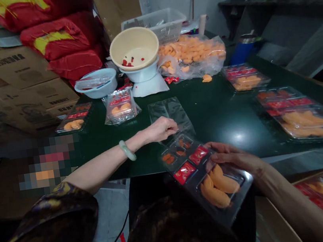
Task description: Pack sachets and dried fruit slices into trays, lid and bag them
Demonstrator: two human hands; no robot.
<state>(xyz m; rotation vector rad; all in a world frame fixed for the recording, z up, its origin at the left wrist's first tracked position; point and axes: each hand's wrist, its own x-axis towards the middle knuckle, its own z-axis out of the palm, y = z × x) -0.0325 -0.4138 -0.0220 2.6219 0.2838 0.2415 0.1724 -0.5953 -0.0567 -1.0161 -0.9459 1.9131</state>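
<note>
My left hand is closed in a pinch at the near edge of a clear plastic bag, which lies flat on the green table; a pale bangle circles that wrist. My right hand grips a clear compartment tray by its right side, tilted over the table's front edge. Inside the tray are orange curved pieces, two red packets and small reddish-brown pieces in the far compartments. The tray's far end is close to the bag's near edge.
Filled trays stand at the right, back right and left of the green table. Behind are a bagged tray, a cream bowl on a scale, a blue basin and a large bag of orange pieces.
</note>
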